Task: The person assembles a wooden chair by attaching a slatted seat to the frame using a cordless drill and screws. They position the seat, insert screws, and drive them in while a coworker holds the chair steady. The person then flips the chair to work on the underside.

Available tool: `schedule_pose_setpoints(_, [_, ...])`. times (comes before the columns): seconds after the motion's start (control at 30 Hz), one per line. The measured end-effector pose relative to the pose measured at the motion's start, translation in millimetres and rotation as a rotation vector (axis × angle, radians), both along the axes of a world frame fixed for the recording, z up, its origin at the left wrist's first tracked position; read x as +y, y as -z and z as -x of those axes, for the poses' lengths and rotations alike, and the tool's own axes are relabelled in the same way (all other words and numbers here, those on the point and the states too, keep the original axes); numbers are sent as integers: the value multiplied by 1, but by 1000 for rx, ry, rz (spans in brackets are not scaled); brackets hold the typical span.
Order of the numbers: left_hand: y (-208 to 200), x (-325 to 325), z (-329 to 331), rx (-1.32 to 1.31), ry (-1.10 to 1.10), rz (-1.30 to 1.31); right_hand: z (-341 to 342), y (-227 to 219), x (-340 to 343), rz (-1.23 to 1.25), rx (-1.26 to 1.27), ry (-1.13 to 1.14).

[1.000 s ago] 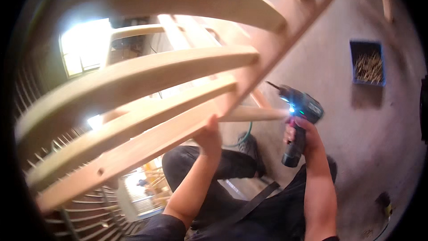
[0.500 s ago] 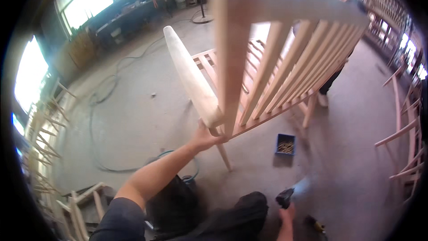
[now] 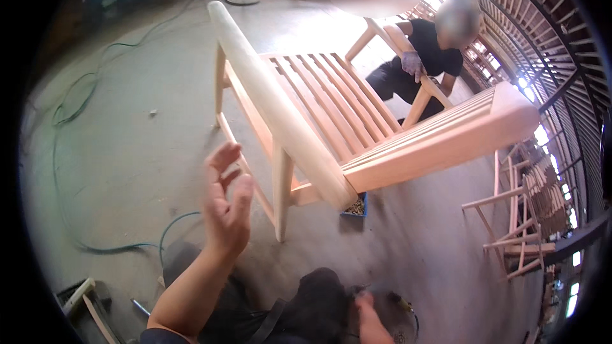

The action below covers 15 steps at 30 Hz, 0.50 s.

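Pale wooden slatted armchair [image 3: 293, 130] stood ahead and to the right of the bare left hand [image 3: 227, 209], its nearest tapered leg [image 3: 282, 191] just beside it. That hand was empty, fingers loosely bent (contact with the slim lower rail [image 3: 262, 199] unclear). Bare right hand [image 3: 364, 301] sat well apart from the chair, near the dark-trousered knee [image 3: 319, 293]; its grip could not be told.
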State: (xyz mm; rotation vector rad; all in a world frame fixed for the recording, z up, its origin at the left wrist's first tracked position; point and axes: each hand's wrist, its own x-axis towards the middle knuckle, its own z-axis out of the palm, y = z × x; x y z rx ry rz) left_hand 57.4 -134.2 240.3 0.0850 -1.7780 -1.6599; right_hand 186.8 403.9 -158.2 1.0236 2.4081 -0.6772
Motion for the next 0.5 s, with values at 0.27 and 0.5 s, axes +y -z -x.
schedule_pose_setpoints(0.27, [4,-41,85,343,-75,320,153,-356,-47,-182,1182,-86])
schedule_pose_setpoints(0.5, [-54,-47,167,358,311,487,172,-617,-222,-705,1942,-493])
